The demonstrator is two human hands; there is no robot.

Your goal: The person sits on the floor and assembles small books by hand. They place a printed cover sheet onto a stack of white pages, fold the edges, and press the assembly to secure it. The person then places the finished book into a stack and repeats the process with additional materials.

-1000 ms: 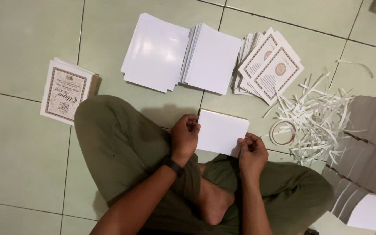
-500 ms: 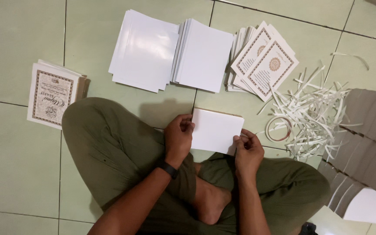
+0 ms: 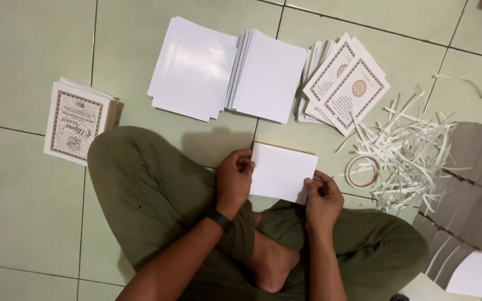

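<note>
A blank white card point(image 3: 283, 171) is held with both hands in the middle of the frame, above the crossed legs in olive trousers point(image 3: 152, 195). The left hand point(image 3: 234, 179) is closed on the left edge of the card, with the fingers point(image 3: 245, 163) curled narrow over it. A black wristband point(image 3: 219, 218) is worn on the left wrist. The right hand point(image 3: 323, 198) is closed on the lower right corner of the card, the fingers pinched together there. The card is kept nearly flat, a little tilted, just above the green tiled floor point(image 3: 23, 50).

In the upper middle of the frame, two stacks of blank white sheets are laid side by side on the floor: a glossy stack point(image 3: 192, 67) on the left and a thicker stack point(image 3: 269, 75) just beside it on the right. To the right of them, a fanned pile of printed cards with ornamental borders point(image 3: 344, 83) is seen. At the left of the frame, another stack of printed cards point(image 3: 76, 125) is placed near the knee. At the right, a heap of white paper strips point(image 3: 408, 150) is spread, and a ring of tape point(image 3: 362, 171) lies touching it. Grey sheets point(image 3: 478, 184) are overlapped at the right edge.
</note>
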